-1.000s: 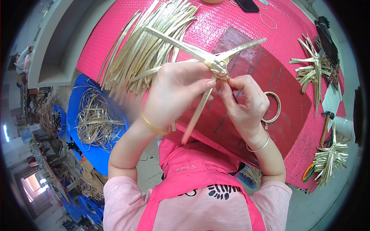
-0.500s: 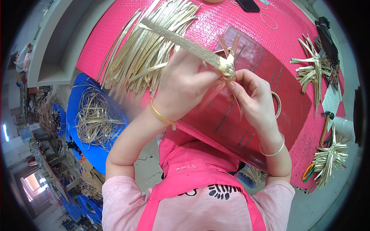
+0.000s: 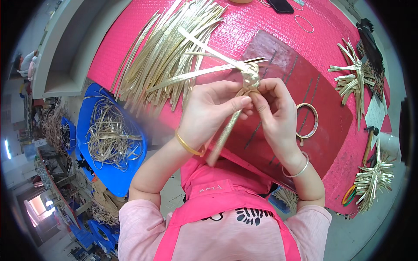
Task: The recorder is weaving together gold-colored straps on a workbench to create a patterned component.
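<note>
Between my hands is a knot of woven gold strips (image 3: 251,77), its loose ends reaching toward the upper left and one hanging down past my left wrist. My left hand (image 3: 217,106) pinches it from the left, thumb and forefinger at its lower side. From the right, my right hand (image 3: 275,108) grips the same lower side, thumb and fingers close together. Both hands are above a dark red board (image 3: 320,126) marked with dark lines. A roll of tape (image 3: 315,126) lies on the board, right of my right hand.
Many loose gold strips (image 3: 161,56) are spread on the pink table cover (image 3: 244,21). A blue bin (image 3: 115,178) with tangled strips stands at the left. Bundled gold pieces (image 3: 358,71), a hammer (image 3: 369,141) and colored rings (image 3: 348,195) lie at the right. A phone (image 3: 281,5) is at the back.
The woven knot has turned, and several strip ends now fan out left, with one hanging downward. My hands have come lower and nearer each other; the tape roll is now more exposed.
</note>
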{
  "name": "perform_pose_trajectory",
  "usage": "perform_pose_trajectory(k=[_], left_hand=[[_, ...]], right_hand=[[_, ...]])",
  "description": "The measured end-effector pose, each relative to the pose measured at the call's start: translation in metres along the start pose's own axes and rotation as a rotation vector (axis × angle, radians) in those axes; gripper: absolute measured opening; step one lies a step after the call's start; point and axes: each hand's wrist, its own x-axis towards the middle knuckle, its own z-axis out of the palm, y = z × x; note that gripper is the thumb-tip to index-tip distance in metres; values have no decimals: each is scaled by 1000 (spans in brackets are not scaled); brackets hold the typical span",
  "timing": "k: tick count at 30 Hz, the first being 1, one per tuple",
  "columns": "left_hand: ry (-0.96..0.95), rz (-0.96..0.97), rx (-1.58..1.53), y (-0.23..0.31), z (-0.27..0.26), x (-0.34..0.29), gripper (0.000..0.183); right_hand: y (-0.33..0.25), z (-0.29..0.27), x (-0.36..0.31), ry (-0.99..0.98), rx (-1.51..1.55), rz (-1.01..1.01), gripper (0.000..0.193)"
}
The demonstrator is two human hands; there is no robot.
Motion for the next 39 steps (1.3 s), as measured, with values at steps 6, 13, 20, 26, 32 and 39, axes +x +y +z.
perform_pose_trajectory(k=[6,13,20,26,32,39], left_hand=[[-24,-109,82,-12,-10,5,19],[-74,-142,283,-7,-9,-6,13],[-52,-181,237,-17,-6,-1,14],[-8,-125,174,-21,-13,2,16],[-46,-222,-101,-24,-11,6,17],[100,77,282,-31,-5,-2,14]], right_hand=[[17,2,-8,56,-207,-325,31],[4,-22,-3,-338,232,442,24],[15,-4,0,60,-226,-176,16],[3,-17,1,-294,246,399,14],[6,-17,-5,-171,51,295,14],[-7,-23,0,-224,-196,279,15]])
